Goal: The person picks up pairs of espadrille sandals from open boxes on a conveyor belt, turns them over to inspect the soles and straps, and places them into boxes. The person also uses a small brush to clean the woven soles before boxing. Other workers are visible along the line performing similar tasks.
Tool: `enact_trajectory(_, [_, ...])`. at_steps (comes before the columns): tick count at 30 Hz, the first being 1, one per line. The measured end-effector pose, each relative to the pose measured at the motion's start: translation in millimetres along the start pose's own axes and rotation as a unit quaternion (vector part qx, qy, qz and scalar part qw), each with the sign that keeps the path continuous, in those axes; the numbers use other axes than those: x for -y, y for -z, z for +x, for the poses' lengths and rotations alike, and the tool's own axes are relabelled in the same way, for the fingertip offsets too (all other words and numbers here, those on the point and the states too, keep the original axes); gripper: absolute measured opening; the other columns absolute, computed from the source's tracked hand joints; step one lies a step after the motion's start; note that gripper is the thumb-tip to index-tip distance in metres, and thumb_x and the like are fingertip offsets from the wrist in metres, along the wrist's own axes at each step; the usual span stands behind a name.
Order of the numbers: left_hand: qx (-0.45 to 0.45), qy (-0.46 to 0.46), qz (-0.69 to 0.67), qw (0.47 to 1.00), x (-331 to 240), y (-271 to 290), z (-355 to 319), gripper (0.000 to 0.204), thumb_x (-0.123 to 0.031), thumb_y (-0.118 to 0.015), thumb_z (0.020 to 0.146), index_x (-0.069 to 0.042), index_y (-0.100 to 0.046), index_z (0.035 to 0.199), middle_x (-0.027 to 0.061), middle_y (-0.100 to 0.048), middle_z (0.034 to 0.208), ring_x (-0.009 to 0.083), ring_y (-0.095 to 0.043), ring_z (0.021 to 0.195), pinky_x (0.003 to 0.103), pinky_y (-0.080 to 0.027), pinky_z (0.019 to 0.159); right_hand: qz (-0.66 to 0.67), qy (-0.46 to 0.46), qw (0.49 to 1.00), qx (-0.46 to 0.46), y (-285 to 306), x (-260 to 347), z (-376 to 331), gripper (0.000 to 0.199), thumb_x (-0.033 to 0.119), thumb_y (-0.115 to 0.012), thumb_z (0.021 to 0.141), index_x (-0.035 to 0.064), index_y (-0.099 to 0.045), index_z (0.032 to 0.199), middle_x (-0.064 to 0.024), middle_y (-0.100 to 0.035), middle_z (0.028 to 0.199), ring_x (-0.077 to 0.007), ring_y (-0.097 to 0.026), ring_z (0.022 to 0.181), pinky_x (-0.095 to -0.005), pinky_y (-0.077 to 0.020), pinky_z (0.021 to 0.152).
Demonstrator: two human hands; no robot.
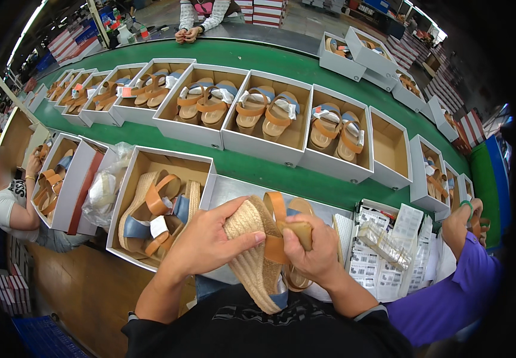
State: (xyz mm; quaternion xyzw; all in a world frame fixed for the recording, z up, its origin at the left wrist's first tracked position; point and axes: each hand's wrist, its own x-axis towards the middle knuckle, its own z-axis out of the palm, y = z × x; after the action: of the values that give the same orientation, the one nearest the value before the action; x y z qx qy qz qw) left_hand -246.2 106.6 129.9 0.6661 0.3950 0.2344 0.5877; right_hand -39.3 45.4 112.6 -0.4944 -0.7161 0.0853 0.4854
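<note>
My left hand (213, 238) is closed round the woven jute wedge of a sandal (252, 230) with tan and blue straps, held tilted with its toe down. In my right hand (314, 253) is a small tan block (301, 233), gripped against the sandal's tan strap; its exact kind is unclear. Partly hidden behind my hands, another sandal (299, 206) rests on a grey metal tray (228, 190). Left of my hands stands an open white box (209, 179) holding a pair of wedge sandals (165, 209).
A row of open boxes with sandals (270, 113) runs along the green bench (270, 56). Label sheets (383, 262) fill a tray at right. A purple sleeve (443, 298) of a co-worker is close by at right; another person (16, 203) works at left.
</note>
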Motion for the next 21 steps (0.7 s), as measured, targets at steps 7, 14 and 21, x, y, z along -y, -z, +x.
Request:
enact_trajectory(7, [-0.021,-0.062,-0.017,0.998,10.6,-5.5,4.9,0.062,-0.032,-0.077,0.084,-0.002,-0.055,0.133,0.0135,-0.072,0.093,0.0174,-0.069,0.075,0.031,-0.054,0.072,0.016,0.024,0.999,0.026,9.6,-1.3,0.1,0.022,0.005,-0.07,0.081,0.0021,-0.062,0.102,-0.0101,-0.066,0.076,-0.022,-0.063,0.056,-0.0318,-0.0499,0.052])
enact_trajectory(14, [-0.007,-0.035,0.022,0.999,4.4,-8.9,-0.4,0.058,-0.018,-0.078,0.084,0.004,-0.054,0.132,0.0082,-0.069,0.102,0.0095,-0.061,0.091,0.027,-0.051,0.082,-0.035,0.023,0.999,-0.019,-8.4,-2.8,10.1,0.025,0.009,-0.071,0.083,0.0011,-0.061,0.104,-0.0109,-0.066,0.073,-0.0226,-0.065,0.058,-0.0323,-0.0504,0.053])
enact_trajectory(21, [-0.07,-0.056,0.072,0.993,-10.2,0.9,-10.0,0.07,-0.02,-0.083,0.077,0.003,-0.051,0.135,0.0139,-0.071,0.104,0.0177,-0.069,0.093,0.03,-0.053,0.081,0.175,-0.139,0.975,-0.008,1.0,2.6,-1.6,0.025,0.006,-0.053,0.096,0.0004,-0.043,0.117,-0.0177,-0.067,0.095,-0.0218,-0.069,0.08,-0.0324,-0.0567,0.073])
